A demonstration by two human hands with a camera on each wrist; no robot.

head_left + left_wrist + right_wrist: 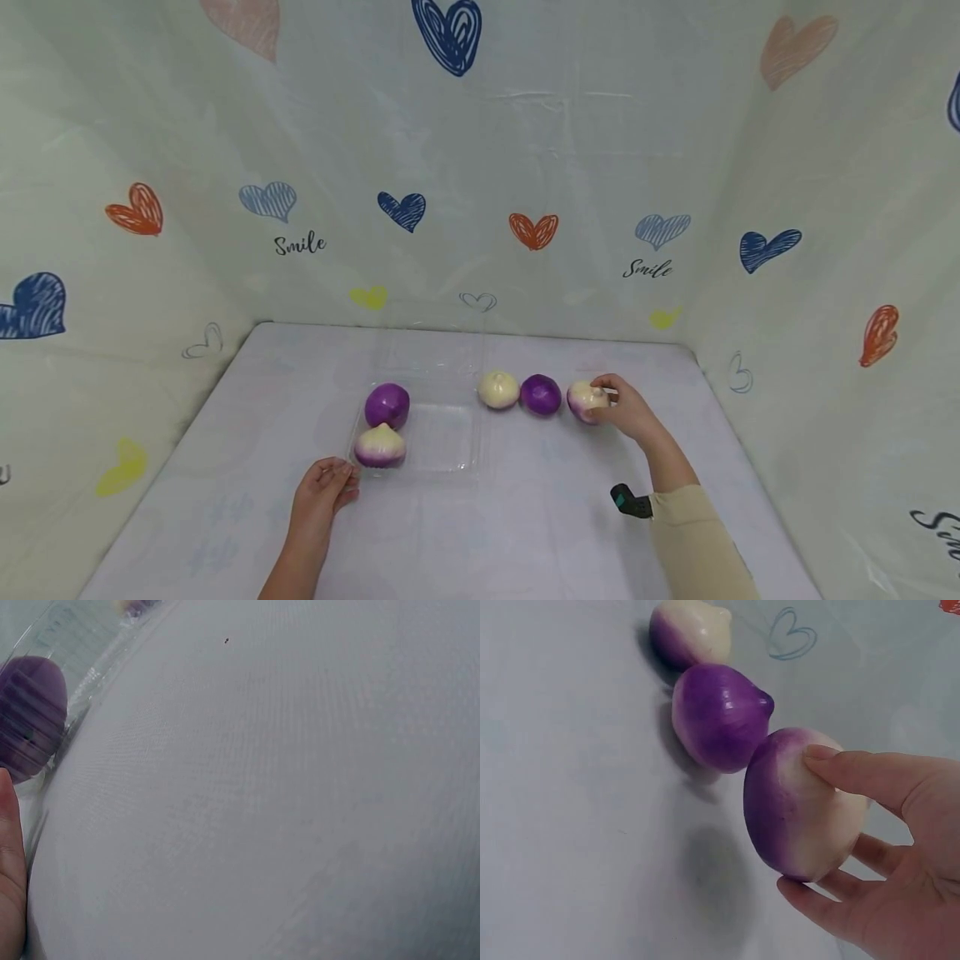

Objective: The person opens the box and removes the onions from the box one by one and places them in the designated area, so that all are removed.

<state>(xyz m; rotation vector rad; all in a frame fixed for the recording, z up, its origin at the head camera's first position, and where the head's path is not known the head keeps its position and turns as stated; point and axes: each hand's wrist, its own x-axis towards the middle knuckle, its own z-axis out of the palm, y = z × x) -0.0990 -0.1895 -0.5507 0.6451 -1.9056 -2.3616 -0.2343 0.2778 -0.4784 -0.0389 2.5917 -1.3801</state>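
Note:
My right hand grips a white-and-purple onion between thumb and fingers, and in the right wrist view a shadow falls on the table below it. Left of it in the head view are a purple onion and a whitish onion, side by side. A clear plastic container lies left of these with its lid folded back. In its left half are a purple onion and, nearer me, a white-and-purple onion. My left hand holds the container's near left corner with bent fingers.
The white-covered table meets a pale curtain printed with hearts at the back and both sides. A dark wrist device sticks out from the right sleeve.

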